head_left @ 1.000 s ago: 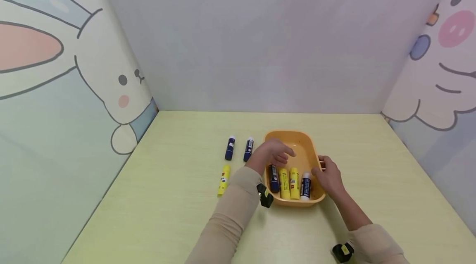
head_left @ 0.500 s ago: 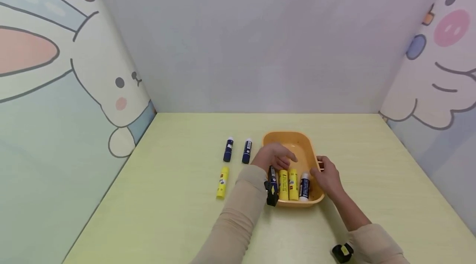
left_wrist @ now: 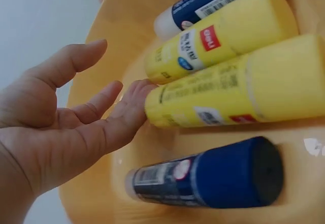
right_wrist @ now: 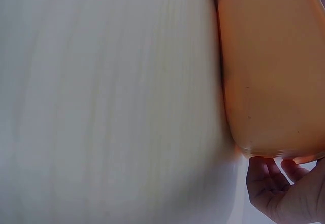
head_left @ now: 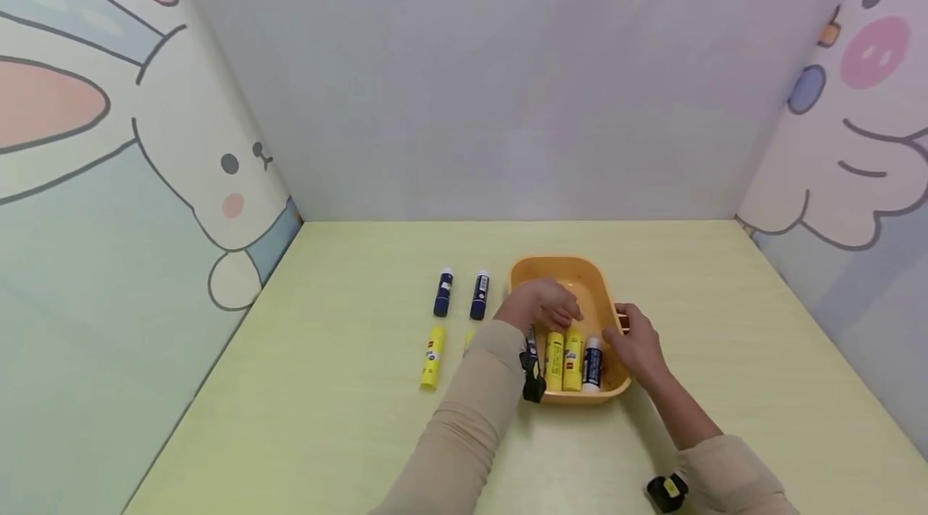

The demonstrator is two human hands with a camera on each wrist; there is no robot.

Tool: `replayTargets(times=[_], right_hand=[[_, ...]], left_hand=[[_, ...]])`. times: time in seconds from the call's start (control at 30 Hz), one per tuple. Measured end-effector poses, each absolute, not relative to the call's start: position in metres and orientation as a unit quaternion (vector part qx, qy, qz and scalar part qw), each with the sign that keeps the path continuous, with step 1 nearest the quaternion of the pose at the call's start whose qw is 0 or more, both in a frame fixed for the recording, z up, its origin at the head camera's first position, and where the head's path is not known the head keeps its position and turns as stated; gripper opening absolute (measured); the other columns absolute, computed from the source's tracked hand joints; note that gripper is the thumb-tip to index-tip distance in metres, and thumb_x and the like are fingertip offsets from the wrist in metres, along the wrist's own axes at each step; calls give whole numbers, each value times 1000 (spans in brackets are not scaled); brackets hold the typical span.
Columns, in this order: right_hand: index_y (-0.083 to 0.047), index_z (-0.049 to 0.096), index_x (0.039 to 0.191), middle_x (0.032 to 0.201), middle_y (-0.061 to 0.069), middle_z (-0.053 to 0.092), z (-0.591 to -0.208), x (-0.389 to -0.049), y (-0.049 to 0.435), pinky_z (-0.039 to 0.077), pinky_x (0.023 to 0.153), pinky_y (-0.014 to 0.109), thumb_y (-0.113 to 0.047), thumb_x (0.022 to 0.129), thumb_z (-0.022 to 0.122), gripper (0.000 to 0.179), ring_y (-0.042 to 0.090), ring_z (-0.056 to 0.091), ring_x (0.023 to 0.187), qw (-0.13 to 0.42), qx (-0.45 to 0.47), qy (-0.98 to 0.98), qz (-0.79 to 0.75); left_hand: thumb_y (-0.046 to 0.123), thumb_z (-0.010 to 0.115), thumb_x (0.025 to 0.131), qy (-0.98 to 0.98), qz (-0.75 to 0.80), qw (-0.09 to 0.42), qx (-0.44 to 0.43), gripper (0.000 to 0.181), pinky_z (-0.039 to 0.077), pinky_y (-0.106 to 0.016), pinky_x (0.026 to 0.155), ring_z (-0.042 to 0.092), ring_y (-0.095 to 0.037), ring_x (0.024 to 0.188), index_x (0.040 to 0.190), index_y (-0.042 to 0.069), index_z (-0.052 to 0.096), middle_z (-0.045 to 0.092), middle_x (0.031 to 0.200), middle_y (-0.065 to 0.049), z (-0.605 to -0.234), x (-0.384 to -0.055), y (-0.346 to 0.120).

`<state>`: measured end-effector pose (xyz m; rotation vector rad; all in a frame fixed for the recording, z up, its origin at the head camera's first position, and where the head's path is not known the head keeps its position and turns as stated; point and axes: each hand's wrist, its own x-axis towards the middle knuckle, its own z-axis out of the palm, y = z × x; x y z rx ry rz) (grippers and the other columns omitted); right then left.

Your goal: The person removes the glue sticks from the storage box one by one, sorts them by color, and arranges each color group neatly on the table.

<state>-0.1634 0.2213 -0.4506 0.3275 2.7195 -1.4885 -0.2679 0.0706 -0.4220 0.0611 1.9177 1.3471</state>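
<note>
Inside an orange plastic basket (head_left: 536,267), my left hand (head_left: 547,305) reaches over a row of glue sticks. In the left wrist view its fingertips are right at the end of a yellow glue stick (left_wrist: 238,89), thumb held apart and nothing gripped. Beside that stick lie a second yellow glue stick (left_wrist: 218,41) and a navy glue stick with a white cap (left_wrist: 213,3). Another navy glue stick (left_wrist: 203,176) lies apart on the other side. My right hand (head_left: 640,344) grips the basket's right side at its handle; in the right wrist view, its fingers curl at the rim.
Left of the basket on the table (head_left: 348,418) lie two navy glue sticks (head_left: 443,293) and a yellow glue stick (head_left: 432,358). Another yellow one (head_left: 470,335) is mostly hidden by my left forearm. A grey wall (head_left: 464,96) stands behind, with cartoon side walls.
My left hand has shifted slightly right and down inside the basket, fingers lower toward the yellow glue sticks. My right hand keeps its hold on the basket.
</note>
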Motion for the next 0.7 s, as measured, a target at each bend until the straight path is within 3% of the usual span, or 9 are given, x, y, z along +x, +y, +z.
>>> replayTargets(times=[0.17, 0.4, 0.7], right_hand=[[9, 32, 134, 120, 31, 46, -451, -164, 220, 51, 79, 46, -9, 90, 48, 50, 40, 50, 102, 11, 105, 874, -475], [10, 34, 133, 120, 31, 46, -451, -164, 220, 49, 80, 46, -8, 89, 50, 50, 40, 50, 102, 5, 103, 876, -472], [9, 34, 133, 119, 30, 46, -453, -166, 221, 49, 80, 46, -8, 89, 49, 50, 39, 51, 101, 5, 108, 874, -473]], left_hand=[[3, 73, 78, 754, 529, 390, 22, 48, 52, -41, 76, 60, -30, 87, 123, 1, 57, 59, 93, -16, -417, -273, 69], [-1, 73, 77, 723, 527, 446, 14, 54, 53, -43, 74, 60, -32, 88, 127, 1, 52, 58, 95, -20, -420, -278, 74], [3, 77, 74, 728, 536, 427, -25, 38, 51, -44, 77, 60, -35, 83, 106, -5, 58, 60, 92, -22, -412, -273, 77]])
